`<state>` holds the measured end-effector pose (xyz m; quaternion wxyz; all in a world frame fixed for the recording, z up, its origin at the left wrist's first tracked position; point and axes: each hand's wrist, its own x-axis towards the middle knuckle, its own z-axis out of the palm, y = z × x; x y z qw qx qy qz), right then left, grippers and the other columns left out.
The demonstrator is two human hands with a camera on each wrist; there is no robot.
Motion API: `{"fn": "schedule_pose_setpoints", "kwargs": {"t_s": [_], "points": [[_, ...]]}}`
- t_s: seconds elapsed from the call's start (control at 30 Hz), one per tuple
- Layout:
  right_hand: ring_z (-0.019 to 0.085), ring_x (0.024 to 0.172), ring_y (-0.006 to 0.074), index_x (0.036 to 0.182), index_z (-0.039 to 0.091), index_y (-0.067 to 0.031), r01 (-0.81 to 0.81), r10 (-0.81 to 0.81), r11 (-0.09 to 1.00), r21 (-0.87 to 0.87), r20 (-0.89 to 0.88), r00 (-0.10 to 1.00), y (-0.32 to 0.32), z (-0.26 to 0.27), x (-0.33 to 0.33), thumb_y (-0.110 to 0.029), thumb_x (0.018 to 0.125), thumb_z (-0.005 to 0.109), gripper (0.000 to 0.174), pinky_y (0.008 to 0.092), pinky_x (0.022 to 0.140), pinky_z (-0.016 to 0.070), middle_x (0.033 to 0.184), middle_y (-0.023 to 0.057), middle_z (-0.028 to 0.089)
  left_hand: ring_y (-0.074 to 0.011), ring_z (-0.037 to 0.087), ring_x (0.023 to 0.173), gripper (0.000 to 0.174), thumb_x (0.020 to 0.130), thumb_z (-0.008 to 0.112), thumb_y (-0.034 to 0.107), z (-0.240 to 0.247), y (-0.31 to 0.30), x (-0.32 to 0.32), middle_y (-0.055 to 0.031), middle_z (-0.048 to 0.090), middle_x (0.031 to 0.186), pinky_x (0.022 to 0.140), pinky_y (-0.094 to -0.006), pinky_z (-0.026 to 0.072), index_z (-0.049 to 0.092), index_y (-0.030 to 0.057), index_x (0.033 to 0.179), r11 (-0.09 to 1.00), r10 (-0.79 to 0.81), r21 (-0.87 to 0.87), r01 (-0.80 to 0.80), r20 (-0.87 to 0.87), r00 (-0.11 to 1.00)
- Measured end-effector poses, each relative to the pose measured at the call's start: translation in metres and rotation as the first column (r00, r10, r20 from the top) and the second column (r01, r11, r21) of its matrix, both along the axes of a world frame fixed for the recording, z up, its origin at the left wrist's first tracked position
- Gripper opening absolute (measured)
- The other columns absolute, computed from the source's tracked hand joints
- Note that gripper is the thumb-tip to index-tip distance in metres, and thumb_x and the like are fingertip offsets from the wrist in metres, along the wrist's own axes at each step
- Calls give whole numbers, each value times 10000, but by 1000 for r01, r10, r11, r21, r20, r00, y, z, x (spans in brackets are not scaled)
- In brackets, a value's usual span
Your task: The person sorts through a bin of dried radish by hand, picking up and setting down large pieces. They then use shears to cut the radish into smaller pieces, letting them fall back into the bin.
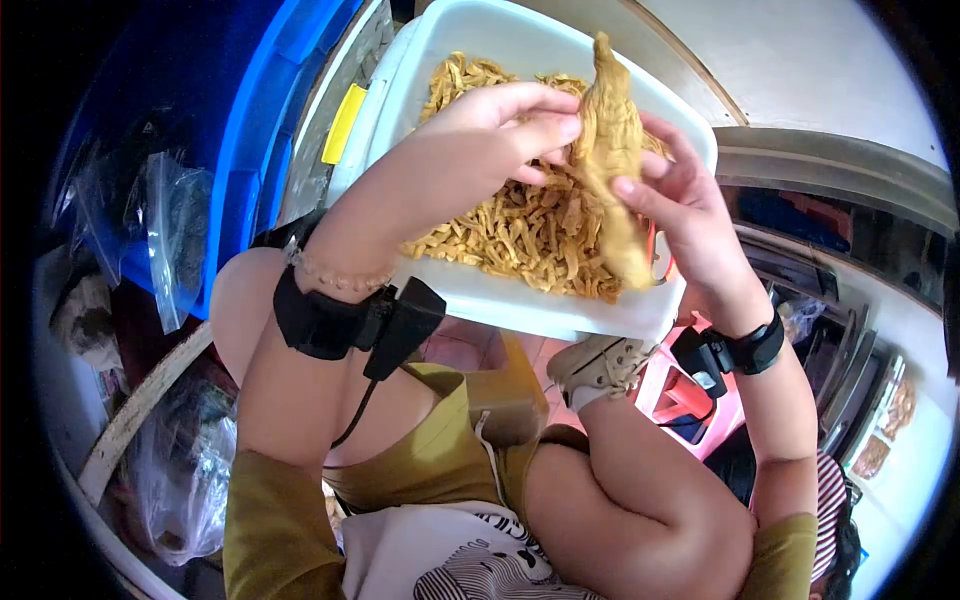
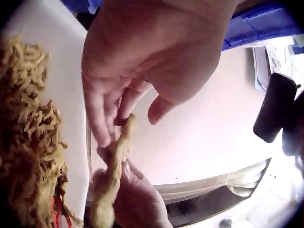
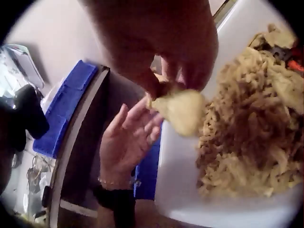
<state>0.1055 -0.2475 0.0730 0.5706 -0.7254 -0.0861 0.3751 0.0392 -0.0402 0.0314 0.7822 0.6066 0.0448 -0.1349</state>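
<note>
My right hand (image 1: 690, 205) holds a long, wrinkled yellow-brown piece (image 1: 612, 140), like a pickled vegetable, with the thumb pressed on its near side. The piece stands lengthwise over a white tub (image 1: 555, 312). Cut strips (image 1: 520, 240) of similar colour fill much of the tub. My left hand (image 1: 505, 125) is beside the piece's upper part, fingertips right at its edge. In the right wrist view that left hand (image 3: 126, 145) shows spread, loosely bent fingers. The left wrist view has its thumb (image 2: 161, 110) standing off from the piece (image 2: 111, 180).
A red loop-like object (image 1: 657, 250) lies by the strips at the tub's right side. The tub has a yellow latch (image 1: 345, 125). To the left are a blue bin (image 1: 262, 150) and clear plastic bags (image 1: 180, 235). The tub sits just in front of the person's legs (image 1: 640, 490).
</note>
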Motion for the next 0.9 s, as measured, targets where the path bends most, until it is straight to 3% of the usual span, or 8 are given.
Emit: {"fn": "schedule_pose_setpoints", "kwargs": {"t_s": [0.07, 0.13, 0.27, 0.47, 0.53, 0.6, 0.7, 0.9], "points": [[617, 1024, 160, 1392, 317, -19, 70, -69, 995, 74, -19, 997, -29, -16, 15, -18, 910, 587, 552, 287, 866, 505, 1139, 111, 647, -215, 597, 1075, 463, 941, 551, 264, -11, 4, -5, -135, 596, 1220, 904, -319, 485, 503, -12, 1309, 982, -12, 190, 3, 48, 999], [606, 1051, 169, 1374, 335, -23, 186, -184, 976, 115, -32, 982, -50, -19, 24, -11, 917, 570, 514, 299, 892, 497, 1144, 124, 645, -284, 596, 1072, 425, 928, 557, 269, -17, 10, -11, -205, 587, 1206, 925, -380, 459, 546, -3, 1254, 505, -129, 861, -68, 153, 980], [561, 1144, 189, 1400, 262, -6, 237, -211, 964, -118, 201, 957, -101, -40, 42, 8, 937, 507, 524, 312, 951, 469, 1257, 154, 571, -351, 579, 1051, 359, 902, 567, 257, -38, 14, -19, -200, 631, 1045, 923, -441, 445, 593, -4, 1147, -11, -384, 988, 152, -145, 912], [603, 944, 228, 1355, 311, -38, 268, 21, 859, -435, 554, 832, -119, -77, 44, 8, 866, 593, 566, 315, 799, 507, 1157, 176, 584, -354, 596, 1010, 322, 891, 571, 208, -40, 6, -25, -190, 642, 1038, 878, -440, 465, 595, 17, 1149, 265, -304, 953, 149, -64, 951], [603, 895, 280, 1258, 451, -45, 353, 572, 753, -555, 818, 65, -90, -58, 36, 8, 808, 629, 487, 343, 759, 501, 1082, 169, 591, -356, 598, 1006, 324, 895, 568, 203, -37, 14, -28, -196, 638, 1051, 875, -441, 469, 587, 21, 1161, 203, -297, 964, 171, -106, 949], [611, 883, 274, 1051, 543, -40, -49, 426, 879, -475, 733, 531, -52, -48, 7, 32, 769, 604, 298, 356, 770, 498, 995, 118, 602, -368, 596, 999, 330, 900, 560, 205, -35, 20, -32, -210, 631, 1051, 866, -442, 475, 580, 15, 1169, 272, -318, 960, 60, 32, 947], [636, 929, 275, 1010, 492, -32, -523, 566, 824, -216, 321, 759, 1, -64, -43, 23, 795, 565, 233, 366, 770, 511, 905, 139, 623, -379, 589, 1001, 329, 893, 560, 206, -47, 24, -29, -217, 631, 1045, 853, -445, 475, 587, 13, 1157, 289, -339, 957, 25, 77, 938], [569, 977, 369, 1079, 483, -36, -593, 842, 539, -598, 369, 392, 44, -120, -52, -112, 797, 569, 304, 440, 834, 458, 950, 173, 637, -400, 588, 984, 350, 887, 532, 227, -57, 32, -27, -255, 625, 1025, 869, -438, 461, 591, 1, 1147, 238, -507, 970, 44, 85, 858]]}}
